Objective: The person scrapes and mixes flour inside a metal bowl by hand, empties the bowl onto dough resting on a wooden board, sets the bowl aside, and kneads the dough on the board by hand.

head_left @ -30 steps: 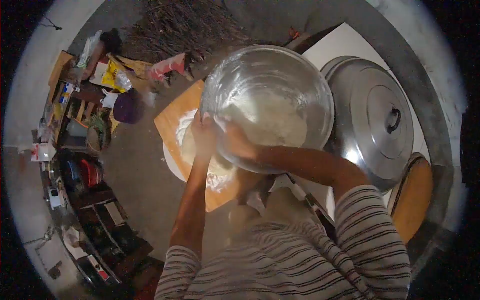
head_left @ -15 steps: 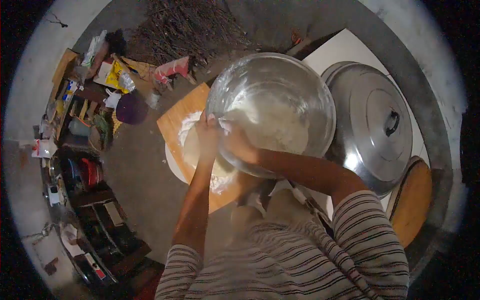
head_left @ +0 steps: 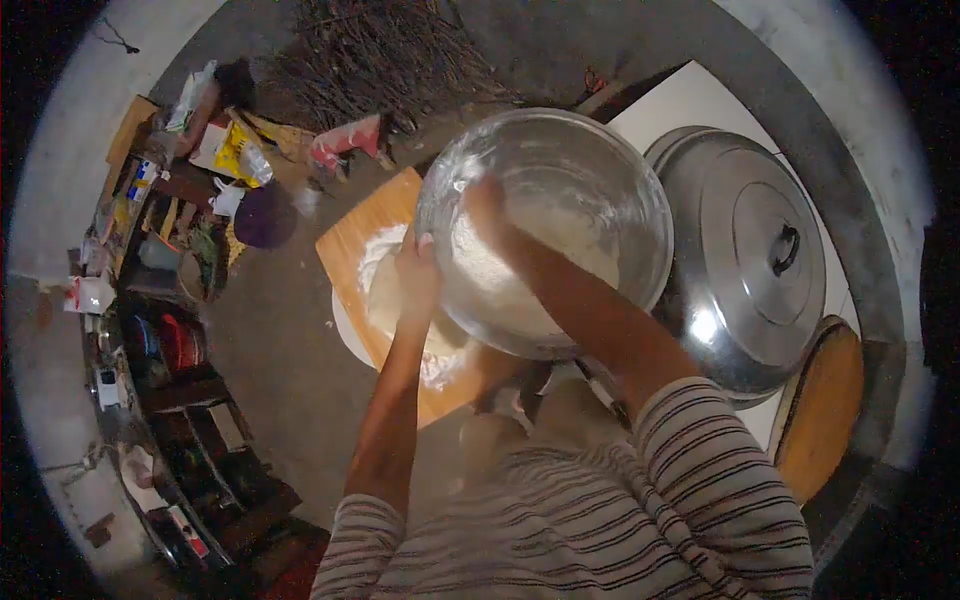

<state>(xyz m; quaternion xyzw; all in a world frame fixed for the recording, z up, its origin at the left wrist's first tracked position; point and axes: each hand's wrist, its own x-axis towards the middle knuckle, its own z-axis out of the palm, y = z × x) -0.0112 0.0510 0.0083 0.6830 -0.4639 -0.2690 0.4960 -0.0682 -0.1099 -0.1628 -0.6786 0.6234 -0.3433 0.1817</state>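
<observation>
A large metal basin [head_left: 640, 235] is tilted in front of me, its inner wall smeared with flour. My left hand [head_left: 418, 268] is closed around the basin's left rim, thumb on the inside. Inside, my right hand [head_left: 487, 208] is at the upper left wall with its fingers closed; a small pale patch shows at the fingertips, and I cannot tell what is in them. White flour [head_left: 478, 258] lies in the basin beside that hand. Under my left hand, partly hidden, a pale round of dough [head_left: 386, 295] rests on a floured wooden board [head_left: 350, 245].
A big domed metal lid [head_left: 740, 240] sits on a white-tiled surface [head_left: 690, 95] at the right, with a round wooden board [head_left: 825, 410] near it. Dry twigs [head_left: 375, 60] are piled at the back. Cluttered shelves [head_left: 190, 420] line the left side.
My right hand has moved up along the basin's inner left wall, away from the left hand. The left hand still grips the rim, and the basin has barely shifted.
</observation>
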